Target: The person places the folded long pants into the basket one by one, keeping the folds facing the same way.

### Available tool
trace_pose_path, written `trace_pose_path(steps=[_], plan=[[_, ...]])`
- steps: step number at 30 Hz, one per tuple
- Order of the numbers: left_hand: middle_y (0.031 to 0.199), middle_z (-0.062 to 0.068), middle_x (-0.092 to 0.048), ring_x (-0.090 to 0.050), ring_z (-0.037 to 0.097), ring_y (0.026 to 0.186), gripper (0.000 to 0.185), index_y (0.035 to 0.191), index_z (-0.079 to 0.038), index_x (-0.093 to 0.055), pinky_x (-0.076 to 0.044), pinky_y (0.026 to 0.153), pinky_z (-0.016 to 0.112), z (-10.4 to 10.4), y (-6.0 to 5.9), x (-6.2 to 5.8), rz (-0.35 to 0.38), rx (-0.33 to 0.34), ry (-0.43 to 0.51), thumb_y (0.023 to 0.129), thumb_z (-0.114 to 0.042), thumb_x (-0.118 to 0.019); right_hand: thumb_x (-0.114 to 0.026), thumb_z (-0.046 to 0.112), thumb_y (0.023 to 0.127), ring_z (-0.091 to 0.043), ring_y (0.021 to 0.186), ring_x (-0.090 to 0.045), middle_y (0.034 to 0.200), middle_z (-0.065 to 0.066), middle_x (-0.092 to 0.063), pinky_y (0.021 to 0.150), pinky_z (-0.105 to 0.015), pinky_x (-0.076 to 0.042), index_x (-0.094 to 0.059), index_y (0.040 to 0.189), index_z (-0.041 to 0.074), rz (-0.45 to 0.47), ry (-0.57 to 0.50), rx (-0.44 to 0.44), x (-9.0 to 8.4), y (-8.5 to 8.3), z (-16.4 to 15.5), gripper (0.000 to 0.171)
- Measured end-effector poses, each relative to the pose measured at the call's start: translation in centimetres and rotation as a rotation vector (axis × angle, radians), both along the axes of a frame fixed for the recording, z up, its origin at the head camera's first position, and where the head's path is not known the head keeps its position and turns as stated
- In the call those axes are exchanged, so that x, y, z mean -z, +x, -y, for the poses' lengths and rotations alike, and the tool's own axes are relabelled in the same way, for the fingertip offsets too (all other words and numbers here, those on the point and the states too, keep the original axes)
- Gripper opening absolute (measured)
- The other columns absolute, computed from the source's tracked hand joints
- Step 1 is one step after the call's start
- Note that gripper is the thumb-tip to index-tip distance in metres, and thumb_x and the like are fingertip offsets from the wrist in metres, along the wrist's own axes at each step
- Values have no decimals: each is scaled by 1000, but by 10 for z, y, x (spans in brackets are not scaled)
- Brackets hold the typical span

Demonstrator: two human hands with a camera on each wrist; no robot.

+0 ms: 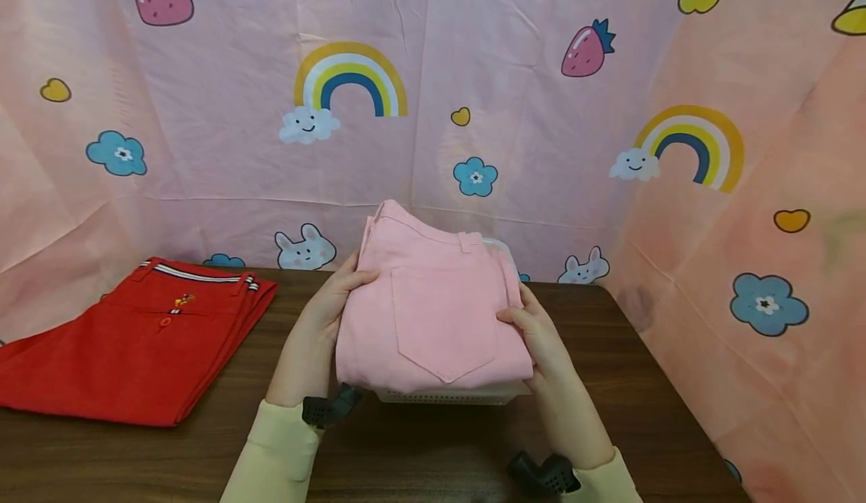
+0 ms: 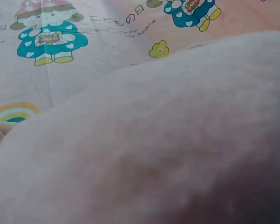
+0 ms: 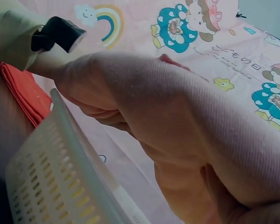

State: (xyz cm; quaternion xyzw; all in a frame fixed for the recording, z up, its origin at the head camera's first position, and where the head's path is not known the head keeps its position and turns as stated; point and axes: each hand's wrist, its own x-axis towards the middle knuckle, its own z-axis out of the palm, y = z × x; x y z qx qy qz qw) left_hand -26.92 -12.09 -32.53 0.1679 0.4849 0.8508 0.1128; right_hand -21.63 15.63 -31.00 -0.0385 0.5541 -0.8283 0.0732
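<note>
Sleeves [image 1: 271, 458] — pink trousers [image 1: 443, 315] mostly hiding basket [image 1: 446, 398] — red trousers [image 1: 155, 353] leftward.

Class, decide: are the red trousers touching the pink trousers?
Apart. The head view shows brown table between the red trousers and the pink trousers.

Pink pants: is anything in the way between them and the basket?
Nothing I can see. The pink pants are held over the basket, and the right wrist view shows an open gap between them. Most of the basket's inside is hidden.
</note>
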Motion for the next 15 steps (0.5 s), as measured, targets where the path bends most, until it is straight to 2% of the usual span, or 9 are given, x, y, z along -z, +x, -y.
trace_pose_path(steps=[3, 6, 12, 15], plan=[[138, 11, -31, -45, 19, 114, 61, 153, -15, -15, -41, 93, 29, 0, 1, 0, 1, 14, -9, 98, -8, -39, -42, -6, 88, -23, 111, -40, 135, -12, -33, 87, -29, -44, -25, 148, 12, -44, -3, 6, -2, 0, -4, 65], [143, 10, -28, -41, 20, 118, 66, 155, -20, -13, -39, 94, 31, 0, 3, 1, 14, 31, 24, 96, -9, -41, -39, -8, 88, -22, 110, -40, 133, -11, -34, 87, -28, -43, -24, 147, 11, -89, -17, 4, -4, 0, -9, 64], [148, 10, -23, -42, 21, 118, 76, 155, -24, -8, -42, 92, 32, -1, 6, 2, 3, 107, 131, 92, -2, -44, -38, -8, 88, -21, 110, -39, 131, -10, -34, 88, -27, -42, -25, 145, 12, -149, -38, 13, -7, 0, -16, 62], [147, 11, -24, -44, 22, 117, 78, 155, -24, -7, -43, 92, 32, -4, 5, 2, -4, 127, 150, 91, 2, -44, -38, -8, 88, -21, 111, -39, 131, -9, -33, 90, -28, -42, -26, 144, 12, -163, -45, 9, -7, 0, -18, 61]])
